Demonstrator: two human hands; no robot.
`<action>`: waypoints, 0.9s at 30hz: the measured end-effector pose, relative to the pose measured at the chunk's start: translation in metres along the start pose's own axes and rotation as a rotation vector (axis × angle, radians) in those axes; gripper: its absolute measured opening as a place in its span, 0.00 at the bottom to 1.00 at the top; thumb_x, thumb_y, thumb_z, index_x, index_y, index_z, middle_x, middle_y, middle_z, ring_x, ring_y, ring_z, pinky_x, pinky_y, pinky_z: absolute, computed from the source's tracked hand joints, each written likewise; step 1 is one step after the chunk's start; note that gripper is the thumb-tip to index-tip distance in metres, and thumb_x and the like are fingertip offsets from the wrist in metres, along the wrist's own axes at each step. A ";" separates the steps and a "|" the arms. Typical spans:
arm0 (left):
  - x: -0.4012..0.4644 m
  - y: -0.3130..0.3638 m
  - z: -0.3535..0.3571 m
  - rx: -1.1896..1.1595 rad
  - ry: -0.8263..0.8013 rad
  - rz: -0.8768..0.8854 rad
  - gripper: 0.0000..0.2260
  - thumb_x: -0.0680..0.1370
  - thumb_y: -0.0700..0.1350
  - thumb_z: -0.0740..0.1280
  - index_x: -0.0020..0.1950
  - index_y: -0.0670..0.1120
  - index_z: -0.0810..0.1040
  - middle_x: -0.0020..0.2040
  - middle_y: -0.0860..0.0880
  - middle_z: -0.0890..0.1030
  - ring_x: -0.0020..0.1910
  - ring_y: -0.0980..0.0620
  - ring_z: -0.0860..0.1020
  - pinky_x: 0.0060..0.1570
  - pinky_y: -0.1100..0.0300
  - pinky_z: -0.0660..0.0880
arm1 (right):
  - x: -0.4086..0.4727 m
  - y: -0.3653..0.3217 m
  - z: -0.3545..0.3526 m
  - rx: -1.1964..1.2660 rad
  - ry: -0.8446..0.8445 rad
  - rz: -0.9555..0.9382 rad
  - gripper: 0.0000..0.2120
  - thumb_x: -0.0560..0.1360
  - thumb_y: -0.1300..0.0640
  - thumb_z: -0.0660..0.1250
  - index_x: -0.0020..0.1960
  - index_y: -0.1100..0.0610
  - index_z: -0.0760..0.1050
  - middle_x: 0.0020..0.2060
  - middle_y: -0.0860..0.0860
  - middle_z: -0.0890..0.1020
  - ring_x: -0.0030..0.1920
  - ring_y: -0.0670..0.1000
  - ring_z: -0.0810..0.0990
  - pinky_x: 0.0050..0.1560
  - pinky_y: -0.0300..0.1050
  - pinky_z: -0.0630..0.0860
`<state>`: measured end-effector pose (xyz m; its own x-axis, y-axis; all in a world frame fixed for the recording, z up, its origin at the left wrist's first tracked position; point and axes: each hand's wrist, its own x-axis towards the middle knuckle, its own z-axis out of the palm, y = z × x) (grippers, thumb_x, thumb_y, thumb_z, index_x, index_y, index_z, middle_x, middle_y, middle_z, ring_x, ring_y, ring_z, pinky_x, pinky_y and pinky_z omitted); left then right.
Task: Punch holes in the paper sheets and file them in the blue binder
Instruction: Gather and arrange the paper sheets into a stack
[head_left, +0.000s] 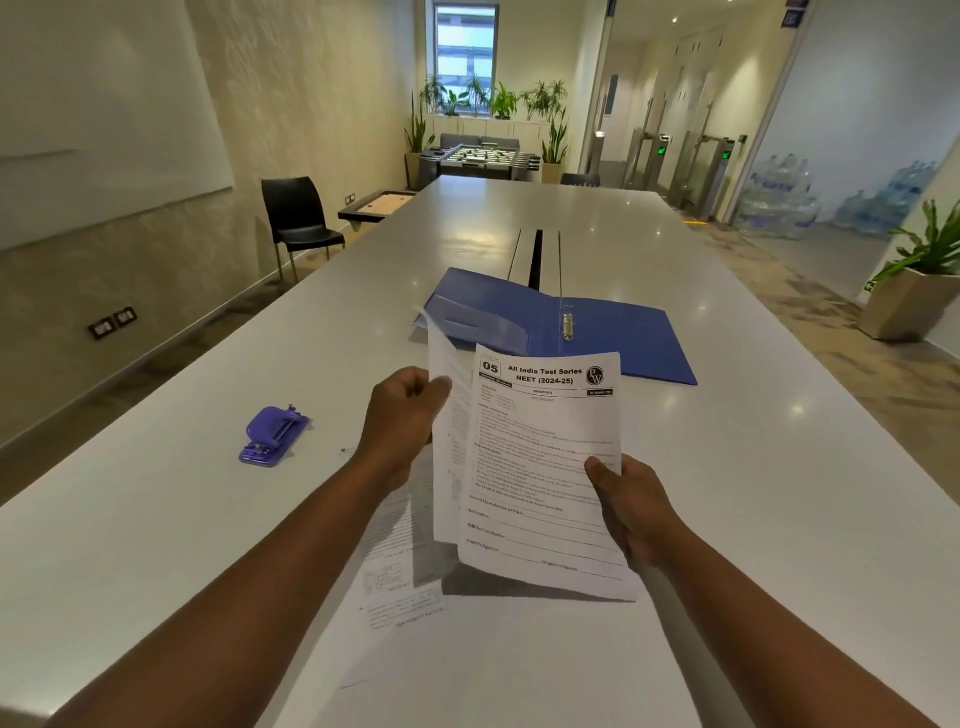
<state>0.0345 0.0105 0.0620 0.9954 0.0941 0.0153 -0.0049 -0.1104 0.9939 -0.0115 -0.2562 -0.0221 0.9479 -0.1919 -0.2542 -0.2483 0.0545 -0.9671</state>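
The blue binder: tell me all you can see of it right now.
The blue binder lies open and flat on the white table, beyond the held paper sheets. It looks like thin glossy plastic, with a metal ring mechanism near the spine and a clear pocket inside the left cover. No sheets appear filed. Neither hand touches it.

Long white table (675, 467) runs ahead of the hands. Black chair (296, 218) far left by cream wall (311, 78). Window (466, 49) and potted plants (498, 101) beyond.

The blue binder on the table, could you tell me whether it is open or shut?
Open: the blue binder lies spread flat on the table, both covers apart and its metal ring exposed. No sheets are filed yet.
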 end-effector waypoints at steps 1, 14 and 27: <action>-0.001 0.008 0.000 0.004 -0.014 0.025 0.10 0.80 0.46 0.68 0.41 0.43 0.74 0.37 0.48 0.83 0.35 0.52 0.83 0.33 0.60 0.76 | -0.002 -0.001 0.001 0.003 0.005 -0.001 0.10 0.84 0.57 0.62 0.61 0.59 0.78 0.51 0.56 0.88 0.50 0.60 0.88 0.53 0.61 0.84; -0.037 0.102 -0.010 -0.257 -0.340 0.180 0.06 0.81 0.37 0.66 0.55 0.43 0.71 0.50 0.43 0.84 0.41 0.45 0.85 0.35 0.59 0.81 | -0.011 -0.021 0.009 0.126 0.050 -0.017 0.08 0.84 0.61 0.62 0.60 0.61 0.76 0.53 0.59 0.86 0.52 0.61 0.87 0.54 0.58 0.84; -0.005 0.044 0.002 -0.176 -0.114 -0.063 0.03 0.79 0.38 0.71 0.52 0.40 0.81 0.47 0.42 0.87 0.46 0.42 0.86 0.40 0.53 0.84 | -0.047 -0.048 0.003 0.091 -0.050 -0.190 0.11 0.77 0.53 0.73 0.56 0.59 0.82 0.47 0.56 0.88 0.48 0.61 0.88 0.43 0.51 0.83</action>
<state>0.0294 0.0036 0.1059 0.9986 -0.0185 -0.0502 0.0513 0.0674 0.9964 -0.0435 -0.2464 0.0366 0.9852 -0.1586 -0.0649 -0.0476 0.1106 -0.9927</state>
